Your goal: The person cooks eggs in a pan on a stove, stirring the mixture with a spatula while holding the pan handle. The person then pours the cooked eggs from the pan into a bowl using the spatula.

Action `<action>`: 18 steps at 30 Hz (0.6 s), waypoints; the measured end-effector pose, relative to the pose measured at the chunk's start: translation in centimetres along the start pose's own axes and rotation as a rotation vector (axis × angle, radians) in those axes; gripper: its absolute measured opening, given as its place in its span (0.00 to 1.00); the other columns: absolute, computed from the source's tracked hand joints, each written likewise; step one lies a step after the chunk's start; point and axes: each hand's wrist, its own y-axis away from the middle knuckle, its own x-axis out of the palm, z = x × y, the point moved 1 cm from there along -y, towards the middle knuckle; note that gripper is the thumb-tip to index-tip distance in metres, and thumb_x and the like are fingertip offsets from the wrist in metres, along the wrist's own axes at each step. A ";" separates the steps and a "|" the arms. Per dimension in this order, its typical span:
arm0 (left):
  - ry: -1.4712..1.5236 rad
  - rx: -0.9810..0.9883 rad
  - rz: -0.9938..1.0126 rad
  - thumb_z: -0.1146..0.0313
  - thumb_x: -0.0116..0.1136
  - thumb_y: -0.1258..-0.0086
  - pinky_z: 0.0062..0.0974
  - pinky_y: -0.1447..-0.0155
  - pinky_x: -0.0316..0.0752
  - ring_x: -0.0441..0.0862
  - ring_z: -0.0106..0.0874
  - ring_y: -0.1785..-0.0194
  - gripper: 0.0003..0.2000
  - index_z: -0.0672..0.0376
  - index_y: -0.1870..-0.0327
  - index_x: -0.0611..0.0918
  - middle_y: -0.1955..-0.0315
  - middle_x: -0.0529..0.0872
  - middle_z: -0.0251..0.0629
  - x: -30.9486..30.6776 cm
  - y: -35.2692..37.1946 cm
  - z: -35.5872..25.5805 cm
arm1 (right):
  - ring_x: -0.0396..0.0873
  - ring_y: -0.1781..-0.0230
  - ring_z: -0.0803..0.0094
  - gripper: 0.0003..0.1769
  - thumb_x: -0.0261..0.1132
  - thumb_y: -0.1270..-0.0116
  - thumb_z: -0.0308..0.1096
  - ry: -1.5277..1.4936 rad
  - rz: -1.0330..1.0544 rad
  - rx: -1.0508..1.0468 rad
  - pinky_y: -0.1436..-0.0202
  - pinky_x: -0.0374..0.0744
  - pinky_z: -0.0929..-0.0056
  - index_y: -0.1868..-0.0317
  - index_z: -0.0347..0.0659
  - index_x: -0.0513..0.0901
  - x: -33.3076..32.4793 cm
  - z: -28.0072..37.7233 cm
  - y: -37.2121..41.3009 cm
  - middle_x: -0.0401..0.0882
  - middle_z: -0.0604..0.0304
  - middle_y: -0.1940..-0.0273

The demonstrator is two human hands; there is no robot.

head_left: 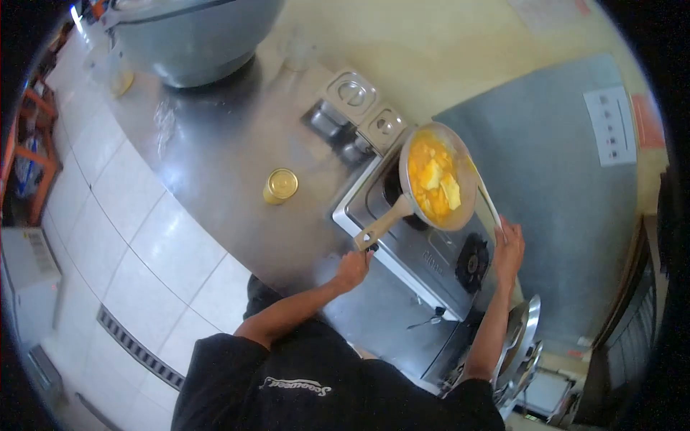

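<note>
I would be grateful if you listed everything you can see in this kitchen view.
frying pan: 1, grey with pale handle, on the stove's far burner
food: several chunks, yellow-orange, in the pan
utensil: 1, pale, long, reaching into the pan
gas stove: 1, steel, on the counter
free burner: 1, black, near side of the stove
can: 1, gold-coloured, on the counter
lidded containers: 2, steel, beyond the stove
large vessel: 1, grey, far end of the counter
counter: 1, steel
left hand: at the pan handle's end, grip unclear
right hand: holds the utensil
</note>
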 end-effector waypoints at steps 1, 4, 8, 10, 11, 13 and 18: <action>0.018 0.008 -0.076 0.54 0.43 0.24 0.48 0.64 0.79 0.82 0.55 0.70 0.23 0.67 0.70 0.80 0.76 0.83 0.56 1.2 0.4 0.1 | 0.76 0.61 0.53 0.15 0.60 0.32 0.29 0.005 0.004 -0.031 0.56 0.74 0.61 0.46 0.42 0.82 -0.4 0.2 -0.2 0.74 0.51 0.63; 0.129 -0.040 -0.172 0.60 0.43 0.24 0.51 0.63 0.78 0.81 0.59 0.68 0.20 0.70 0.69 0.79 0.73 0.83 0.61 1.4 0.7 -1.0 | 0.76 0.61 0.53 0.16 0.60 0.33 0.29 0.034 0.065 0.035 0.55 0.74 0.61 0.46 0.42 0.82 -1.1 0.1 -0.1 0.75 0.50 0.63; 0.214 -0.072 -0.076 0.64 0.41 0.25 0.53 0.62 0.76 0.80 0.59 0.69 0.17 0.71 0.64 0.78 0.74 0.82 0.61 1.8 0.3 -1.0 | 0.77 0.59 0.51 0.17 0.60 0.34 0.30 0.025 0.056 0.044 0.54 0.74 0.61 0.45 0.40 0.82 -0.9 0.0 0.0 0.75 0.48 0.62; 0.195 -0.070 -0.046 0.65 0.40 0.25 0.53 0.62 0.76 0.80 0.60 0.69 0.17 0.71 0.63 0.78 0.75 0.81 0.62 2.6 -0.1 -0.6 | 0.77 0.59 0.50 0.17 0.60 0.34 0.30 -0.002 0.069 0.081 0.53 0.74 0.60 0.45 0.39 0.81 -1.0 0.5 0.2 0.76 0.47 0.62; 0.254 -0.011 -0.129 0.64 0.40 0.25 0.51 0.64 0.77 0.80 0.57 0.70 0.16 0.71 0.62 0.77 0.77 0.81 0.61 4.6 -0.6 0.5 | 0.77 0.58 0.50 0.17 0.60 0.34 0.30 0.029 0.112 0.094 0.52 0.74 0.59 0.45 0.39 0.81 -1.0 0.6 0.2 0.76 0.47 0.61; 0.314 0.050 -0.211 0.64 0.40 0.25 0.49 0.67 0.78 0.81 0.55 0.71 0.16 0.70 0.60 0.76 0.78 0.81 0.59 5.3 -0.8 0.8 | 0.77 0.58 0.49 0.17 0.60 0.34 0.30 0.063 0.153 0.108 0.51 0.74 0.58 0.45 0.39 0.81 -0.7 0.2 0.3 0.77 0.47 0.60; 0.212 0.025 0.252 0.63 0.42 0.28 0.46 0.60 0.79 0.82 0.56 0.69 0.17 0.70 0.64 0.79 0.73 0.84 0.58 2.9 -1.4 2.0 | 0.77 0.53 0.49 0.15 0.61 0.33 0.34 0.156 0.166 0.040 0.49 0.74 0.57 0.48 0.39 0.83 -0.5 0.0 0.3 0.79 0.47 0.58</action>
